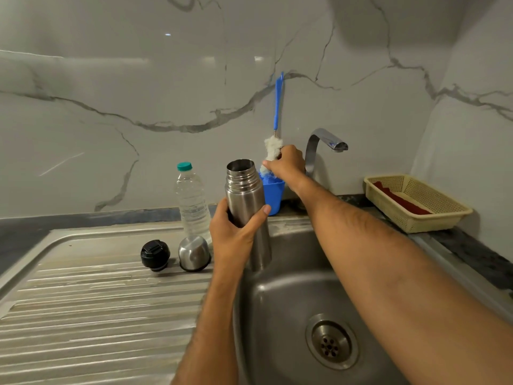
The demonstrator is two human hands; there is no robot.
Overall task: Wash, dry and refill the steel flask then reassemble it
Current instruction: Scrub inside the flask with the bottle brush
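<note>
My left hand grips the open steel flask upright over the left edge of the sink basin. My right hand reaches behind the flask to a blue cup and closes on the white bristle head of a blue-handled bottle brush standing in it. On the drainboard sit the black stopper and the steel cap, upside down, side by side. A clear water bottle with a teal lid stands behind them.
The tap curves over the basin at the back, shut off. A beige plastic basket holding a red cloth sits on the counter at right. The drain lies at the basin's bottom. Marble wall runs close behind.
</note>
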